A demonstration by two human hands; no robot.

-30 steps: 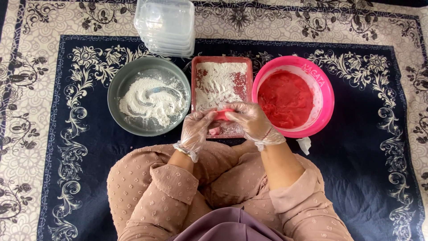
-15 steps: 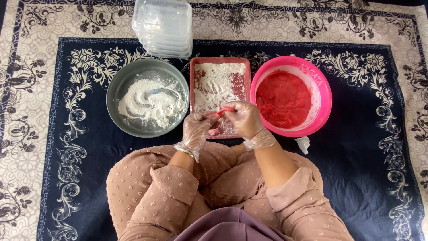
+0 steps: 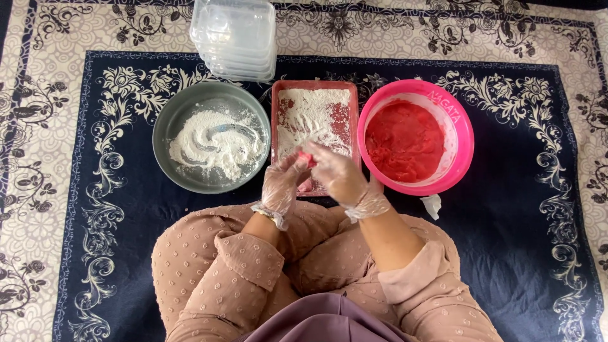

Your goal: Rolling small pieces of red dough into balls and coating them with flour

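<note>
A small red lump (image 3: 306, 159) is sitting pinched between both gloved hands, left hand (image 3: 280, 183) and right hand (image 3: 342, 178), fingers seemingly curled around it, above the floured tray (image 3: 313, 114).

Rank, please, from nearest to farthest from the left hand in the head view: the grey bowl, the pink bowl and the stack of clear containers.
From the left hand:
1. Grey bowl with white flour, just to its left.
2. Pink bowl with red paste, to the right, beyond the red tray.
3. Stack of clear containers, at the top edge.
</note>
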